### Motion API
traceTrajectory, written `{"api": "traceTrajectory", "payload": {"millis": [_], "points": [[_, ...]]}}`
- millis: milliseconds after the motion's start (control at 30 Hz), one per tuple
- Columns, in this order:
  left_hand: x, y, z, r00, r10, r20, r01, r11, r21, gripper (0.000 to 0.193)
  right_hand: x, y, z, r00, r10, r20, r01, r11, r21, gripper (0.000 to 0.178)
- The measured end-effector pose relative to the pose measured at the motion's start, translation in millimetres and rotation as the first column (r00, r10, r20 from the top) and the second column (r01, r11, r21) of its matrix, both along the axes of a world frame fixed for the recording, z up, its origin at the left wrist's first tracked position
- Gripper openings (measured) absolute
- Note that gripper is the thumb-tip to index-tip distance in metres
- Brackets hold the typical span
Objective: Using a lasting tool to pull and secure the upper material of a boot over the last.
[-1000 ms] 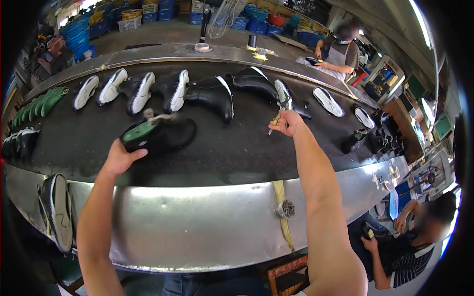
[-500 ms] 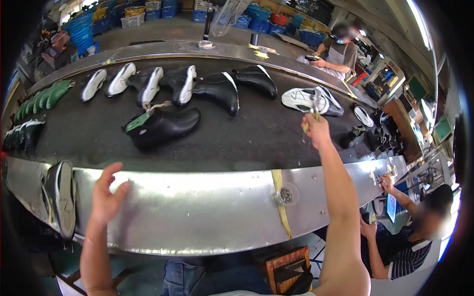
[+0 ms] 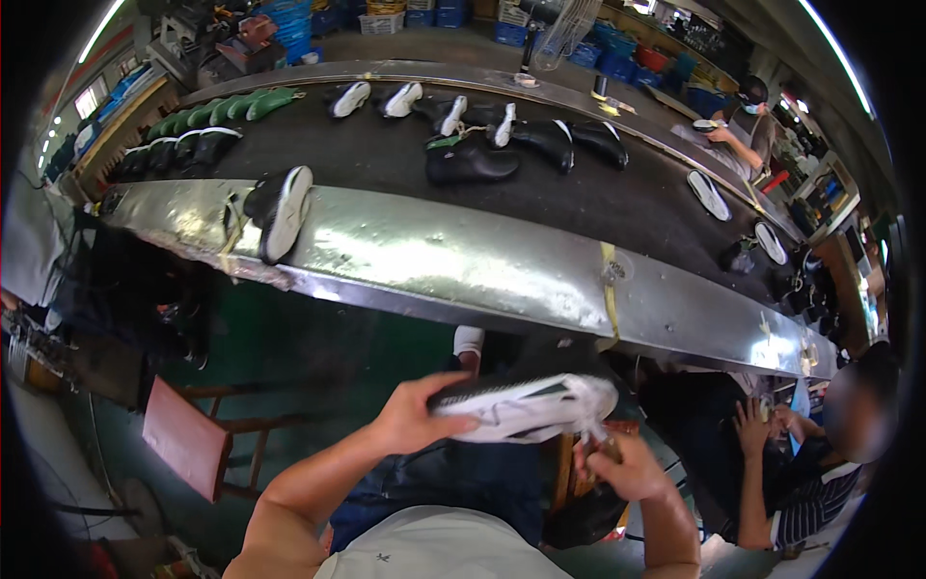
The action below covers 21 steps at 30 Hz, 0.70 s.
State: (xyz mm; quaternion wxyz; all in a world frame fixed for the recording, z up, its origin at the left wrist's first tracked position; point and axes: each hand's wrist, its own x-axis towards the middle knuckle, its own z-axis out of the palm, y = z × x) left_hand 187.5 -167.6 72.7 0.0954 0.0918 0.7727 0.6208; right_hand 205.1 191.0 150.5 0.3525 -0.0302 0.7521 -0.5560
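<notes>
- A long dark belt (image 3: 386,159) runs across, ahead of the fingers of both hands, and a shiny metal edge (image 3: 424,246) lies along its near side.
- Far beyond the fingers, blue crates (image 3: 449,13) stand on the floor.
- The shoe (image 3: 526,410) is between the two hands, on the near side of the metal edge, with its white sole turned toward the viewer.
- The left hand (image 3: 415,417) grips one end of the shoe; its thumb presses the sole, and the other fingers are partly hidden.
- The right hand (image 3: 622,465) has its fingers curled around a tool (image 3: 590,423), whose metal part is at the shoe's other end; its exact kind is blurred.
- Ahead of the fingers, on the belt, are a lone black boot (image 3: 473,164) and, behind it, a boot row (image 3: 545,145).
- Ahead and left of the left fingers, an edge boot (image 3: 286,217) rests on the metal.
- Right of the right fingers, a co-worker (image 3: 820,502) wears a striped sleeve.
</notes>
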Motion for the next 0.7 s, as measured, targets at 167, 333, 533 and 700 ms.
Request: {"api": "traceTrajectory", "payload": {"millis": [167, 333, 533, 700], "points": [[152, -6, -105, 0.964, 0.154, 0.216, -0.135, 0.986, -0.100, 0.067, 79, -22, -120, 0.984, 0.104, 0.143, -0.092, 0.991, -0.093, 0.023], [158, 17, -128, 0.920, -0.235, 0.315, 0.377, 0.755, -0.537, 0.098, 130, -31, -178, 0.924, 0.144, 0.354, -0.138, 0.990, -0.044, 0.023], [70, 73, -135, 0.972, -0.195, 0.132, 0.232, 0.707, -0.668, 0.106, 165, -17, -177, 0.931, -0.245, 0.271, 0.276, 0.957, -0.083, 0.024], [-3, 72, -213, 0.950, -0.208, 0.231, 0.280, 0.896, -0.344, 0.068, 163, -29, -171, 0.910, -0.330, 0.251, 0.315, 0.944, 0.100, 0.023]]}}
